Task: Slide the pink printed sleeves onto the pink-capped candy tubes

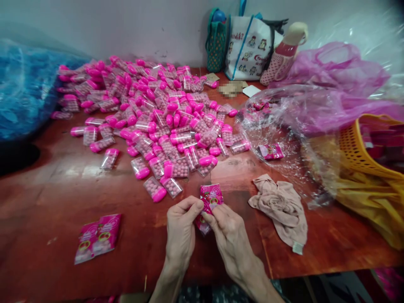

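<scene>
My left hand and my right hand meet near the front of the red-brown table. Between them is a pink printed packet, pinched by the fingers of both; its upper part shows above my fingertips and a lower corner hangs below. More pink packets lie side by side at the left front. Beyond my hands spreads a large heap of small clear containers with pink caps, filled with pale pink balls.
A crumpled beige cloth lies right of my hands. Behind it are clear plastic with a packet, a yellow basket and purple bags. Blue plastic fills the left; a white bag stands at the wall.
</scene>
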A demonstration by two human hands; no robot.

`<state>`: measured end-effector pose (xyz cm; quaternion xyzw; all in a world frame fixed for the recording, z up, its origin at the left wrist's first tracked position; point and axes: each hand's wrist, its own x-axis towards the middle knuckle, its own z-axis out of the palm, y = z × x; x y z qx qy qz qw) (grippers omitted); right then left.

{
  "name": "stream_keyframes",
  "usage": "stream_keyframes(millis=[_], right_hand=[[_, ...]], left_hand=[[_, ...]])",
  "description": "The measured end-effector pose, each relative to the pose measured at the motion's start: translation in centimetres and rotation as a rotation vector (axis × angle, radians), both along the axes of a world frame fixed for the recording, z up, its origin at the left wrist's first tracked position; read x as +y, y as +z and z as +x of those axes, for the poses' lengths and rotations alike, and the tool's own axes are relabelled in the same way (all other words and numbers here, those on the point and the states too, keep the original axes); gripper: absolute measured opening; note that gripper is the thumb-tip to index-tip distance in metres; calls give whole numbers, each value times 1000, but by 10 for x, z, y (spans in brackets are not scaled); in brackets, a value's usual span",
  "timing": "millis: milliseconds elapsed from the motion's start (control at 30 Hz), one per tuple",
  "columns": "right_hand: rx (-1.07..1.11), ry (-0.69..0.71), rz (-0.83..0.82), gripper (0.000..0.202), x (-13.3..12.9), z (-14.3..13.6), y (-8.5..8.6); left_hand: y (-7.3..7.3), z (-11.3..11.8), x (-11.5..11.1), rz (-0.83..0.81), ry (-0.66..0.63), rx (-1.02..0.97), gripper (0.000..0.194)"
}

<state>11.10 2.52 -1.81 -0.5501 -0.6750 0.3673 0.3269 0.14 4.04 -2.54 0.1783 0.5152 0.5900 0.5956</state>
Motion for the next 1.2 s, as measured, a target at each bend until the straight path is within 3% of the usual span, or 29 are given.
stream_keyframes(millis=[133,233,400,567,667,800,933,1067,1200], right_hand=[[130,32,-135,19,0,1,6],[174,-74,-243,11,-1,-7,4],[301,-135,-292,26,-2,-15,-4],[383,-263,-348,10,2,-10,-2],[348,-297,-307,16,2,-11,-1],[227,-201,-155,33,0,-14,-7],[124,-178,-55,36,1,-11,-13],[105,-164,-9,32,4,-7,-12],[134,-151,-3,28,4,-7,-8]], left_hand=[[-1,-4,3,-20,45,-4,12],[-2,-5,2,-41,41,-8,11],[-4,-3,0,-59,52,-2,16],[-3,-7,0,-48,66,39,9],[-4,-8,0,-15,94,78,11],[-13,-8,-1,25,130,144,20],[-15,-11,-2,53,177,219,12],[-7,-14,-3,137,60,343,10],[-2,-17,0,143,-104,120,11]])
